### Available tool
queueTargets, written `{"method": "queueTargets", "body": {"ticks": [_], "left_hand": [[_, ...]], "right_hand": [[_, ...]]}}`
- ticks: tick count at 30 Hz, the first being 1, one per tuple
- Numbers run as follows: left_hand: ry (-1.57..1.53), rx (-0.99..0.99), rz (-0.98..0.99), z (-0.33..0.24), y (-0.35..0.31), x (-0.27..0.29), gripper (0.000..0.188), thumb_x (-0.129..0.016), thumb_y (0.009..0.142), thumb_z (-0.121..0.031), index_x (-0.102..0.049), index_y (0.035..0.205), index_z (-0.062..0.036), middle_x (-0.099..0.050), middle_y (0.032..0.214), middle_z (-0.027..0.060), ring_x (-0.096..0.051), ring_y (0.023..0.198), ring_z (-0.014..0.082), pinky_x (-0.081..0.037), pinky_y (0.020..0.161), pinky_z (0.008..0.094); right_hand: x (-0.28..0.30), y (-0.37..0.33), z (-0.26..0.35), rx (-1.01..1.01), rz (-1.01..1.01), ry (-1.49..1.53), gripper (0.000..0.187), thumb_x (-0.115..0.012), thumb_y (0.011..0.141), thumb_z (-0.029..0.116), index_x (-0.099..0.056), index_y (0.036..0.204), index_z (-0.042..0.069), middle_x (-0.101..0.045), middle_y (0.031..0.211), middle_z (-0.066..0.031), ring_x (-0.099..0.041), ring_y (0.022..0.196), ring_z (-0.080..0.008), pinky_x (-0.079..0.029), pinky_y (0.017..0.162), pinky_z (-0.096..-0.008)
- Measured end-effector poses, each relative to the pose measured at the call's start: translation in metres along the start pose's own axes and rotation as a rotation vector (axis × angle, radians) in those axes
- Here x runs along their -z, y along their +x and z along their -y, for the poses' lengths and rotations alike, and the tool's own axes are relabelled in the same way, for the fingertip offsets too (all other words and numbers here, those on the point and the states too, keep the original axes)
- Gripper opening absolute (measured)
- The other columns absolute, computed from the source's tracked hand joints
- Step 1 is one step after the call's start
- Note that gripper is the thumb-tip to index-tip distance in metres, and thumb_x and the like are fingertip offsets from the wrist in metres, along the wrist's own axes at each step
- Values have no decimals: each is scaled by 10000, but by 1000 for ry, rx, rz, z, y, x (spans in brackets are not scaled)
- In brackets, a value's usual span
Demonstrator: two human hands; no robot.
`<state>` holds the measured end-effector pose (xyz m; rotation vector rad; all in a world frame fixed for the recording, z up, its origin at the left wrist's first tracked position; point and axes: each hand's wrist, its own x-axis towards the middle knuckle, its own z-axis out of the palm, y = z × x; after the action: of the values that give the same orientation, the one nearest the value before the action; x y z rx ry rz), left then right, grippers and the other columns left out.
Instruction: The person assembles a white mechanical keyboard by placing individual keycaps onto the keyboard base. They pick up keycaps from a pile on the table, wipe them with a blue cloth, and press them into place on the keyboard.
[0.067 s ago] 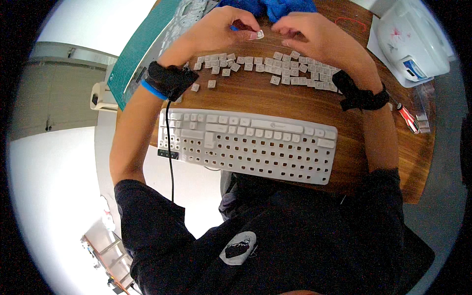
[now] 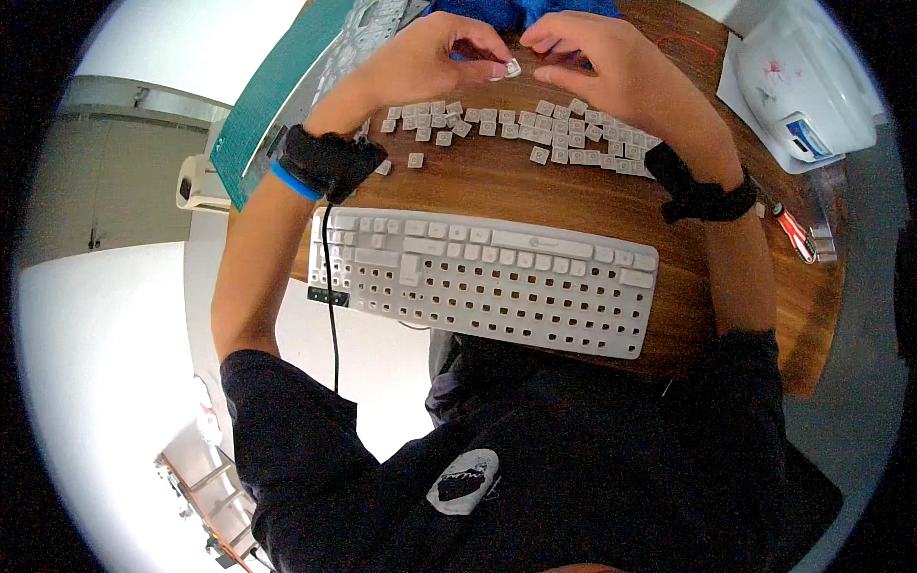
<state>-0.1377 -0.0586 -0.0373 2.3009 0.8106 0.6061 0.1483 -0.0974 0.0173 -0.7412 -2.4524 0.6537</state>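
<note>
At the far side of the table, my left hand [image 2: 435,59] is closed in a pinch, with a small white keycap [image 2: 513,68] between its fingertips. My right hand [image 2: 611,67] faces it from the right, thumb and fingers apart, nothing between them, close to the keycap but not touching it. Below both hands lies a loose band of white keycaps [image 2: 564,140], with a few stray ones nearer me. A white keyboard [image 2: 535,304] rests at the near edge, caps on its far rows and bare square holes over most of the rest.
A green cutting mat [image 2: 256,119] and a grey, see-through panel [image 2: 344,67] lie at the left. Blue cloth [image 2: 564,10] sits at the far edge. On the right are a white container [image 2: 802,86] and a red-and-white screwdriver [image 2: 795,234]. A black cable [image 2: 335,353] hangs from my left wrist.
The keycap in my left hand has shifted slightly right. My right thumb and fingers have spread a little and moved slightly left, nearer the keycap.
</note>
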Motion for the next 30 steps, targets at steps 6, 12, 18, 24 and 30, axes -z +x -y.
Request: {"method": "queueTargets", "body": {"ticks": [6,12,18,24,30], "left_hand": [[-163,82,46,-29,-5,-5,188,-799,1049,-140,-803,1204,-35,-794,1060,-6,-685,962,73,-578,866,273],[-183,155,47,-33,-18,-5,195,-793,1051,-124,-792,1222,-31,-791,1099,4,-695,1014,76,-586,916,272],[-314,175,-55,-41,-34,-9,232,-785,1059,-125,-788,1269,-25,-796,1131,-2,-718,1091,89,-588,989,267],[-211,395,-27,-55,-48,-4,263,-766,1072,-118,-777,1326,-52,-776,1162,-18,-704,1043,75,-580,941,264],[-299,200,-48,-46,-53,-6,155,-733,1077,-48,-780,1225,-52,-756,1128,-16,-682,1035,68,-565,927,265]], "right_hand": [[-34,-3,-20,86,-74,198,188,-772,1009,50,-666,1154,-5,-746,1064,-154,-776,990,-262,-613,891,-351],[-36,0,-10,119,-66,59,196,-793,989,32,-676,1143,-3,-668,1046,-111,-765,972,-220,-599,852,-337],[-36,0,-8,117,-102,65,193,-792,966,21,-709,1139,2,-647,1010,-97,-740,925,-201,-596,842,-328],[-37,-4,-6,4,-72,113,196,-787,968,26,-706,1145,1,-679,1005,-88,-735,923,-160,-597,815,-316],[-43,-4,-8,37,-78,199,245,-804,962,31,-677,1172,24,-685,1026,-95,-732,915,-165,-593,802,-315]]}}
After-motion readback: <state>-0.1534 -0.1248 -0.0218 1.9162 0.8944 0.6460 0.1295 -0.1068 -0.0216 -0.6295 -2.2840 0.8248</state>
